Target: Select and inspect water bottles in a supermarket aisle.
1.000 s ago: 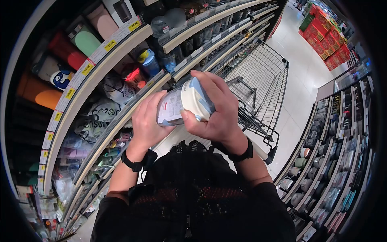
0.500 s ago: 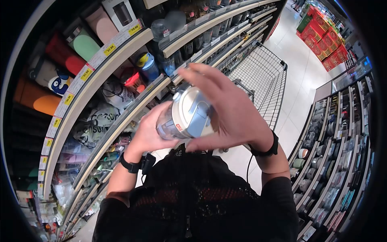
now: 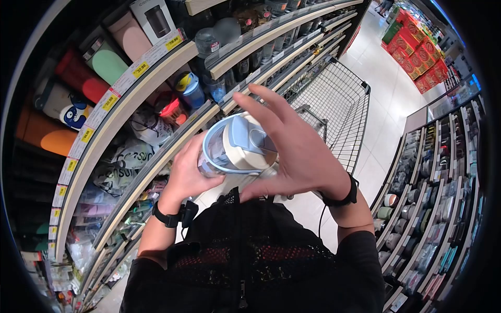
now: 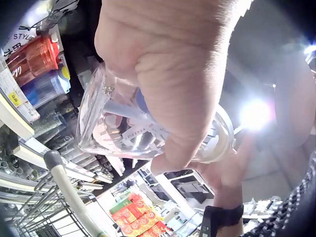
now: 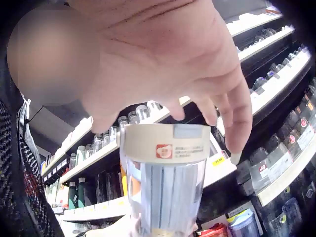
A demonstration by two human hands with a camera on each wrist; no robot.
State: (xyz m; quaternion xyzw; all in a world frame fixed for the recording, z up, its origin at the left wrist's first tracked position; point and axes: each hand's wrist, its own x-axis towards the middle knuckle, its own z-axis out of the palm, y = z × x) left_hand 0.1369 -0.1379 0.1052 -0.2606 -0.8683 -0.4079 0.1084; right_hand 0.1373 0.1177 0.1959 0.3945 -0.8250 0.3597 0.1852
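A clear cup with a cream and light-blue lid point(image 3: 242, 146) is held tilted in front of the torso. My left hand point(image 3: 187, 166) grips its clear body, fingers and thumb curled round it. My right hand point(image 3: 300, 151) hovers over the lid side with its fingers spread, not visibly touching. In the left wrist view, the left hand point(image 4: 168, 69) wraps the transparent body point(image 4: 128, 133). The right wrist view shows the right hand point(image 5: 173, 59) above the cream lid point(image 5: 165, 143), which bears a small red label.
Shelves of cups and bottles with price tags point(image 3: 109, 101) curve along the left. A wire shopping cart point(image 3: 339, 109) stands beyond the right hand. Red boxes point(image 3: 417, 52) are stacked at the far right, above another stocked shelf point(image 3: 422, 208).
The right hand has let go of the lid and spread its fingers. The cup has turned in the left hand, so more of the blue lid part and a blue loop show.
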